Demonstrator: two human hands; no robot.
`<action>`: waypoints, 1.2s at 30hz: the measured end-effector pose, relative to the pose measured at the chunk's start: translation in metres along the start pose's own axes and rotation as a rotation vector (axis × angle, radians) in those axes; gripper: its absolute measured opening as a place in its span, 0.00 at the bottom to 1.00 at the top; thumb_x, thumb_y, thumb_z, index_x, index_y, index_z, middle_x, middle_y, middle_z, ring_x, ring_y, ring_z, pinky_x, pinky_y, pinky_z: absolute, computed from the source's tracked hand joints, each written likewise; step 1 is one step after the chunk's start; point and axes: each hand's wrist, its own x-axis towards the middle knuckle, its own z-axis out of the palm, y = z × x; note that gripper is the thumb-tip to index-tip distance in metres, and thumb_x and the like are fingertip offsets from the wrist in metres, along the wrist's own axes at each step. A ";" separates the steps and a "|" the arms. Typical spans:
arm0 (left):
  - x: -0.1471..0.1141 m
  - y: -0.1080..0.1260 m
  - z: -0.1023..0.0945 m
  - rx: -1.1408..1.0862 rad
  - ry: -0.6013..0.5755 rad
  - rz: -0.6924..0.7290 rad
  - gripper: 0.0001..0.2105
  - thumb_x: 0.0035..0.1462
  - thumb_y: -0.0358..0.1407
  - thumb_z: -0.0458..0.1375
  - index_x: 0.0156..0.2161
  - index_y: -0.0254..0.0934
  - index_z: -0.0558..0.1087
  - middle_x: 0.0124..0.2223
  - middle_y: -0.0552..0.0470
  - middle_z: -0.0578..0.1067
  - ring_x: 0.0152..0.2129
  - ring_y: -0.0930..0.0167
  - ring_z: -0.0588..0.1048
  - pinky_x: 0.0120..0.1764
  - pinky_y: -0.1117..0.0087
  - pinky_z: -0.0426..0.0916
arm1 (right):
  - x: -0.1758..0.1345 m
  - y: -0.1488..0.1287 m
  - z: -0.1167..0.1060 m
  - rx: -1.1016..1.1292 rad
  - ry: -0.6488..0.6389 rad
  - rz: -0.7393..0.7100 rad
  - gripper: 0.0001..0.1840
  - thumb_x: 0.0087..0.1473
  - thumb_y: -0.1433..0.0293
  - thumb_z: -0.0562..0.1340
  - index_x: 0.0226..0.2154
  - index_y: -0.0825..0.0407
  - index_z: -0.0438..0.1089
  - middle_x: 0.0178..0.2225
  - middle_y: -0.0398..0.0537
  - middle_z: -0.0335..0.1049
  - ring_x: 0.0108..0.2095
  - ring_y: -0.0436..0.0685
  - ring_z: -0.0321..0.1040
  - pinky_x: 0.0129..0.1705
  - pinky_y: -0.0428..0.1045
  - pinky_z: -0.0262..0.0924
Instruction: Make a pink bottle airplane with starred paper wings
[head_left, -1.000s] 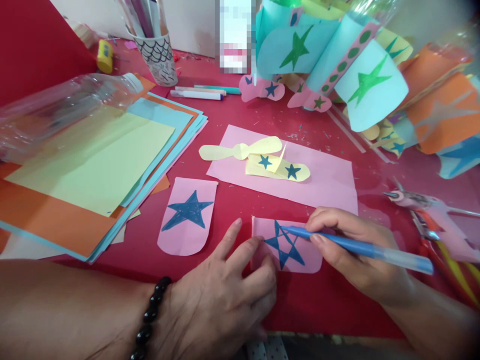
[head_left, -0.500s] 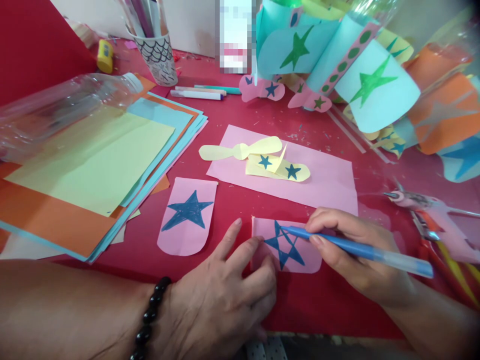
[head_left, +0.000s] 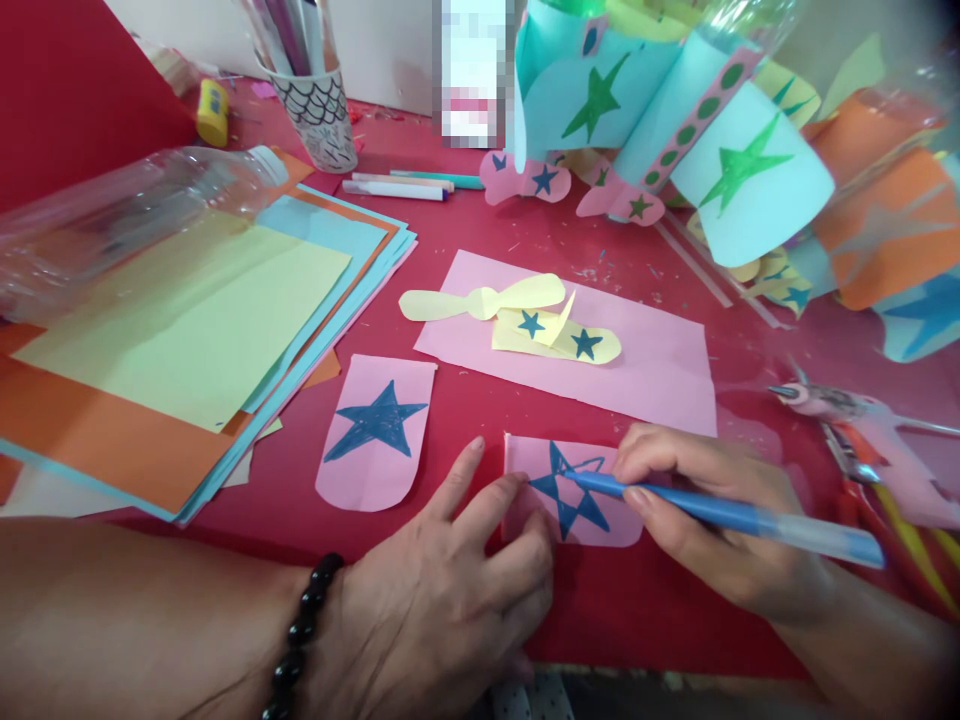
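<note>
Along the near edge of a red table [head_left: 637, 620], 2 bare hands have a small pink card [head_left: 577, 497] between them, so let's call its middle the clock center, with 12 straight ahead. The left hand [head_left: 450, 565] sits at about 8, fingers spread and loosely bent, gripping nothing, just touching the card's square end. The right hand [head_left: 742, 570] is near 4, pinching a blue marker [head_left: 720, 508] between thumb and fingers; can't tell if it rests on the card too.

Key bit imo: the card's long axis runs roughly 9 to 3, rounded end toward the right hand. The marker points back toward 9 or so, its tip at a blue star [head_left: 568, 518] that's only partly colored in, pink showing in the middle.

Further out, another pink piece [head_left: 343, 485] with a solid blue star is between 9 and 10, with a paper stack [head_left: 202, 320] beyond it. A pink sheet [head_left: 660, 360] carrying yellow cutouts [head_left: 484, 303] is at 12, a glue gun [head_left: 874, 430] is near 3, and a patterned cup [head_left: 319, 120] of pens is way out at 11.
</note>
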 end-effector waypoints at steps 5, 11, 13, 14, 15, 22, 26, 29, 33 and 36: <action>0.002 -0.001 0.000 -0.005 -0.014 0.008 0.19 0.67 0.48 0.52 0.54 0.38 0.72 0.54 0.51 0.70 0.52 0.51 0.67 0.57 0.34 0.59 | 0.002 -0.002 0.000 -0.050 0.039 0.005 0.05 0.56 0.76 0.60 0.33 0.50 0.68 0.30 0.45 0.72 0.28 0.52 0.69 0.29 0.48 0.62; 0.000 0.000 0.001 -0.012 -0.001 0.006 0.19 0.66 0.48 0.52 0.54 0.38 0.72 0.55 0.51 0.70 0.52 0.51 0.67 0.57 0.34 0.58 | 0.002 -0.002 0.001 -0.006 0.014 -0.009 0.04 0.56 0.75 0.60 0.33 0.50 0.68 0.29 0.45 0.72 0.27 0.52 0.69 0.29 0.48 0.63; 0.001 0.000 0.001 -0.011 -0.003 0.001 0.19 0.66 0.48 0.52 0.53 0.38 0.72 0.55 0.50 0.70 0.52 0.51 0.67 0.57 0.34 0.58 | 0.002 -0.001 0.001 -0.033 0.033 -0.002 0.04 0.56 0.75 0.60 0.33 0.50 0.68 0.30 0.45 0.72 0.28 0.53 0.70 0.29 0.48 0.63; 0.001 0.000 0.000 -0.010 -0.003 0.000 0.19 0.66 0.48 0.53 0.53 0.38 0.73 0.54 0.50 0.70 0.52 0.51 0.67 0.57 0.34 0.58 | 0.001 -0.001 0.001 -0.053 0.043 0.005 0.04 0.56 0.75 0.61 0.34 0.50 0.68 0.31 0.46 0.73 0.28 0.53 0.70 0.29 0.48 0.63; 0.001 0.000 0.000 -0.010 -0.003 -0.001 0.19 0.66 0.47 0.53 0.53 0.38 0.73 0.54 0.50 0.71 0.51 0.51 0.67 0.57 0.34 0.58 | 0.001 0.000 0.001 -0.071 0.049 0.014 0.04 0.56 0.75 0.61 0.34 0.49 0.68 0.31 0.46 0.73 0.29 0.54 0.71 0.30 0.48 0.64; 0.001 0.000 -0.002 -0.011 -0.006 0.005 0.19 0.66 0.48 0.53 0.53 0.38 0.73 0.54 0.51 0.71 0.52 0.51 0.67 0.57 0.34 0.59 | 0.002 -0.001 0.002 0.003 0.025 -0.002 0.04 0.56 0.75 0.61 0.34 0.50 0.68 0.29 0.46 0.72 0.27 0.53 0.69 0.28 0.48 0.63; 0.001 0.000 -0.003 -0.005 -0.015 0.006 0.19 0.66 0.48 0.53 0.53 0.38 0.73 0.54 0.51 0.71 0.51 0.51 0.68 0.56 0.35 0.61 | 0.002 -0.001 0.002 -0.046 0.028 0.012 0.05 0.55 0.75 0.61 0.35 0.49 0.68 0.31 0.46 0.73 0.28 0.53 0.70 0.29 0.48 0.64; 0.002 -0.001 -0.002 -0.010 -0.013 0.008 0.19 0.66 0.48 0.53 0.53 0.38 0.73 0.54 0.51 0.71 0.51 0.51 0.68 0.57 0.34 0.59 | 0.002 -0.001 0.002 -0.015 0.022 -0.008 0.04 0.55 0.75 0.62 0.34 0.50 0.68 0.30 0.46 0.73 0.28 0.53 0.70 0.29 0.48 0.64; 0.002 -0.001 -0.001 0.000 -0.002 0.009 0.19 0.66 0.48 0.52 0.53 0.38 0.73 0.54 0.51 0.71 0.51 0.52 0.68 0.57 0.34 0.59 | 0.002 -0.001 0.004 0.019 0.014 -0.021 0.04 0.55 0.75 0.61 0.34 0.50 0.68 0.29 0.46 0.73 0.28 0.53 0.70 0.30 0.48 0.64; 0.002 -0.001 0.000 0.002 -0.004 0.003 0.19 0.66 0.48 0.53 0.53 0.38 0.73 0.54 0.51 0.71 0.51 0.51 0.68 0.57 0.35 0.60 | 0.002 -0.002 0.004 0.025 0.009 -0.021 0.05 0.56 0.75 0.61 0.35 0.49 0.69 0.30 0.46 0.73 0.29 0.54 0.71 0.31 0.49 0.65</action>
